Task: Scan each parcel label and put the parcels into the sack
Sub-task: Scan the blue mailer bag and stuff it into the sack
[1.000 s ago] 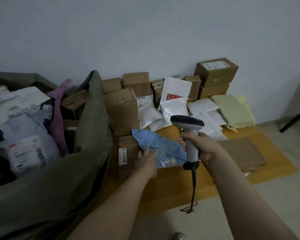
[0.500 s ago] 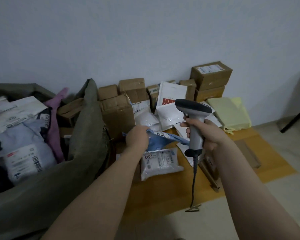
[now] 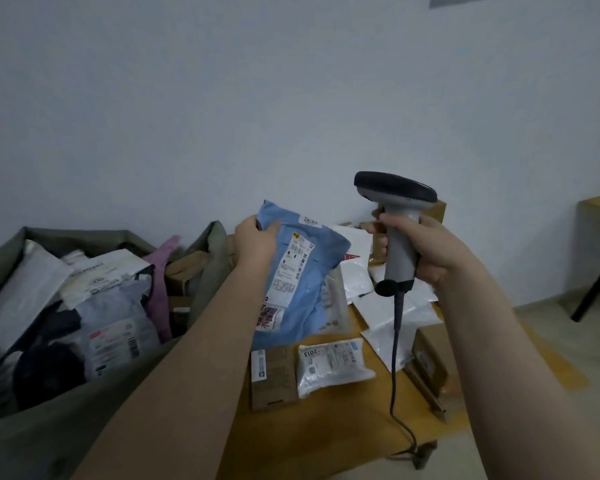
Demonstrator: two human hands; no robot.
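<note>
While the scanner (image 3: pixel 395 188) was gripped by the right hand (image 3: pixel 433 251), a blue parcel (image 3: pixel 323 268), label showing, was pinched by the left hand (image 3: pixel 257 244); the sack (image 3: pixel 49 438) was packed with parcels (image 3: pixel 111 327).

Sack (image 3: pixel 32 445) brimful w/ parcels (image 3: pixel 115 327); air above free; mat (image 3: pixel 309 441) cluttered beyond.

The sack (image 3: pixel 49 438) runs off the frame's left and bottom edges; print on the blue parcel (image 3: pixel 326 271) is too small to read.
</note>
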